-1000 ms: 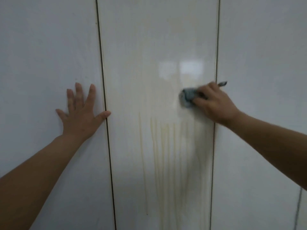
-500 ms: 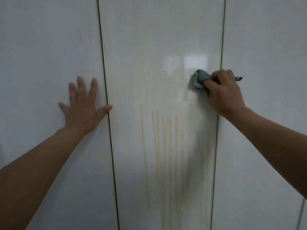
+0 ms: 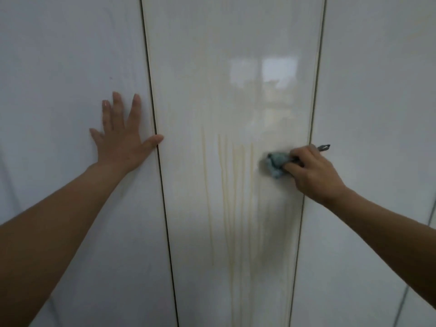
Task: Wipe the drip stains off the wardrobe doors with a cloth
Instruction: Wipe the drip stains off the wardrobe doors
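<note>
While three tall, glossy white wardrobe doors [image 3: 236, 24] are being viewed from close in front, the middle door [image 3: 200, 79] is being shown as the soiled one, with the left door [image 3: 70, 55] and the right door [image 3: 377, 90] flanking it across dark vertical gaps. Pale yellow drip stains [image 3: 236, 197] are being seen as thin streaks running straight down the lower half of that door, their long axis vertical. The left hand [image 3: 120, 142] is being pressed flat on the left door, fingers straight and spread, holding nothing, its thumb tip crossing the gap. The right hand [image 3: 311, 173] is being held at the middle door's right edge, fingers curled tightly round a bunched blue-grey cloth [image 3: 274, 164], which is being pushed against the panel. The cloth is being held near the tops of the streaks and just to their right, so the stains are lying leftward and downward of the gripping fingers; the right hand is being judged the nearer, and the coming stroke is being judged to call for a sweep left, then down along the streaks. A small dark tip [image 3: 324, 147] is poking out behind the knuckles; whether it belongs to the cloth cannot be told.
</note>
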The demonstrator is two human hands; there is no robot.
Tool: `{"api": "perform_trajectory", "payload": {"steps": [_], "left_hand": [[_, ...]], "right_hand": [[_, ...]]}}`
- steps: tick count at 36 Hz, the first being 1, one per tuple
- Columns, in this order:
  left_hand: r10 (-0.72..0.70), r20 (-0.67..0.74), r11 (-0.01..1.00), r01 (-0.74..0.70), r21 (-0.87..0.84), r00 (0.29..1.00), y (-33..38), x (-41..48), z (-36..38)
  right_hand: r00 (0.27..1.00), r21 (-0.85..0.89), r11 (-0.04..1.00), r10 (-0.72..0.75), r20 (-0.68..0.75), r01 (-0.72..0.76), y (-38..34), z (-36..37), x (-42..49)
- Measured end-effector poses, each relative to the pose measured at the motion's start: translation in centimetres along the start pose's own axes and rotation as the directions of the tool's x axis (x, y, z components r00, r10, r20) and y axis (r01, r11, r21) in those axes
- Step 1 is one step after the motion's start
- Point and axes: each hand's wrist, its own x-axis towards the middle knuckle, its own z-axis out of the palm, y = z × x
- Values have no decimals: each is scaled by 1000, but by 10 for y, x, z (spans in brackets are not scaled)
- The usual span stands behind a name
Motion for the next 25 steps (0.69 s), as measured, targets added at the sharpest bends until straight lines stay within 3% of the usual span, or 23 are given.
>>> {"api": "perform_trajectory", "payload": {"steps": [2,3,6,11,13,15,17,20,22,24,25], "left_hand": [[-4,33,1000,4,-4,999,-4,-21,13],[-9,52,1000,10,-9,999,-7,-31,19],[-35,111,999,34,5,993,-16,-61,39],[-102,152,995,103,-1,983,-13,-78,53],[-111,160,994,113,-2,981,-11,-78,52],[-111,157,993,115,-18,981,-10,-78,51],[-113,143,993,118,-26,983,-10,-80,50],[-110,135,993,113,-16,985,-9,-81,49],[-106,134,994,108,-14,985,-9,-81,49],[-100,141,995,103,-14,985,-8,-81,49],[-99,145,995,102,-11,984,-8,-82,48]], "right_hand": [[962,8,963,268,-51,-268,3,-4,16],[943,18,944,329,-56,-329,3,-3,21],[939,10,940,342,-46,-342,-9,9,12],[980,113,977,173,94,-183,-46,33,-59],[983,188,981,18,183,-53,-54,37,-90],[933,162,973,-208,294,166,-58,40,-109],[883,147,959,-281,376,243,-52,40,-108],[946,65,994,-104,307,88,-46,28,-81],[964,-76,988,146,224,-132,-37,22,-61],[931,-51,935,355,83,-352,-35,18,-44],[926,-41,926,376,22,-375,-36,21,-42]]}}
